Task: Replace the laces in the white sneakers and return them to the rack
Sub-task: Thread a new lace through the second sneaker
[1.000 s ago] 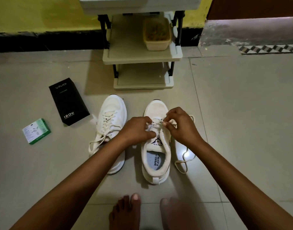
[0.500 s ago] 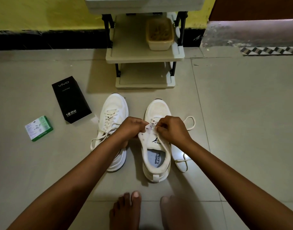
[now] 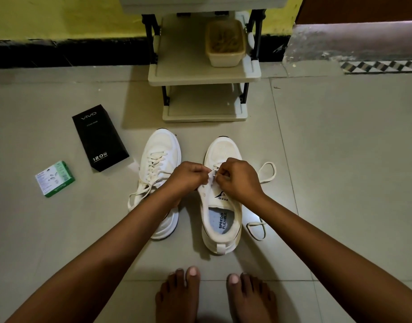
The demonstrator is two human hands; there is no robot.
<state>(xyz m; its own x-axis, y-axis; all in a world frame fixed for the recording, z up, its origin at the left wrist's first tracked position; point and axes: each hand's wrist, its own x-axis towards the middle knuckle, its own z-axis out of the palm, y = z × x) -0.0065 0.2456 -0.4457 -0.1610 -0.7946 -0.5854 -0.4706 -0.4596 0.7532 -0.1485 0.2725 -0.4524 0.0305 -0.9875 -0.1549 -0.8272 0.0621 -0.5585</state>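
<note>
The right sneaker (image 3: 221,206) stands on the floor tiles (image 3: 340,159), toe toward the rack (image 3: 203,73), with its lace (image 3: 269,172) only partly threaded: one loop lies out to the right near the toe, another loose length curls on the tile by the heel. A second ago the two hands were a little apart over the eyelets; now they have closed in until the knuckles nearly meet at the top of the tongue, which I take to mean one more eyelet is being fed (the lacing looks perhaps half done on this shoe). The left hand (image 3: 188,177) is curled tight, pinching the edge of the upper by the eyelets. The right hand (image 3: 238,180) is likewise curled, thumb and fingertips nipping the lace just at the eyelet row. The left sneaker (image 3: 158,173) sits just beside, already laced though untied. Further off lie a black box (image 3: 100,137) and a small green box (image 3: 54,179).
</note>
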